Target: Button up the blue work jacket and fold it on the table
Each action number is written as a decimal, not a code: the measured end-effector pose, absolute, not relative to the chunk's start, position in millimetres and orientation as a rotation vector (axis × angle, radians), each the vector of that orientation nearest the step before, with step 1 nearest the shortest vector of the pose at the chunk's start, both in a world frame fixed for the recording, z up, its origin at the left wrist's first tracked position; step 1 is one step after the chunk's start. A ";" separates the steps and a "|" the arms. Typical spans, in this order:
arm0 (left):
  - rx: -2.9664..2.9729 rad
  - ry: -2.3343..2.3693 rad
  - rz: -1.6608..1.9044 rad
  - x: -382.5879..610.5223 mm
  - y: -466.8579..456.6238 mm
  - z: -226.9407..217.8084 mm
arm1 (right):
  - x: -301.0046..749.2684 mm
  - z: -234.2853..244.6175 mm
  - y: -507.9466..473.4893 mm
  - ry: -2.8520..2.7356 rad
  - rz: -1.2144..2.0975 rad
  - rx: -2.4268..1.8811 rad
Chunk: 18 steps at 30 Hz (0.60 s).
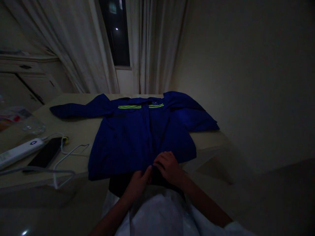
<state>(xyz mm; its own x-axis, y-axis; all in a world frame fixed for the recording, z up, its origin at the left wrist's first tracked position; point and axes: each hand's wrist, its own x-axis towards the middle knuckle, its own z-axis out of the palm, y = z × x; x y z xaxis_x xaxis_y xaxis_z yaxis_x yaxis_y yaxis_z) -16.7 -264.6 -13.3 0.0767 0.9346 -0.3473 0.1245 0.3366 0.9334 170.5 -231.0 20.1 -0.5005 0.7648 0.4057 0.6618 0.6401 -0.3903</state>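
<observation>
A blue long-sleeved jacket (123, 137) with bright yellow-green stripes across the chest lies spread on the table, both sleeves out to the sides. Its front hem hangs a little over the near table edge. At the middle of that hem, by the front closure, my left hand (140, 180) pinches the fabric between thumb and fingers. Close beside it, my right hand (169, 166) is also closed on the hem, with its fingers curled over the cloth. The exact fingertip grip is hidden in the dim light.
On the left of the table (76, 131) are a white power strip (22, 152), a dark phone (46, 154), a loose white cable (71, 152) and a clear plastic bottle (34, 126). Curtains (157, 46) hang behind, and a wall (246, 82) stands at right.
</observation>
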 end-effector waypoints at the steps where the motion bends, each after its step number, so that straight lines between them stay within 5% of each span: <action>1: 1.081 1.340 0.836 -15.2 -264.0 -16.0 | 170.7 24.1 -228.1 -2.366 0.228 -1.122; 10: 1.249 1.258 0.805 -17.0 -273.1 -17.3 | 170.2 37.1 -189.2 -2.454 0.153 -1.233; 18: 1.184 1.414 0.752 -5.1 -283.9 -26.9 | 160.9 60.7 -58.2 -2.475 0.205 -1.371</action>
<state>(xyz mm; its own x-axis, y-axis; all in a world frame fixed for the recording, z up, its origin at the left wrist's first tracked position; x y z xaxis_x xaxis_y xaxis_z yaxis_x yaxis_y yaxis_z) -5.1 -283.9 -26.9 0.0896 0.9390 -0.3322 0.2498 0.3016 0.9201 160.9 -58.2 60.7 -0.4973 0.8457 0.1936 0.8023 0.5332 -0.2683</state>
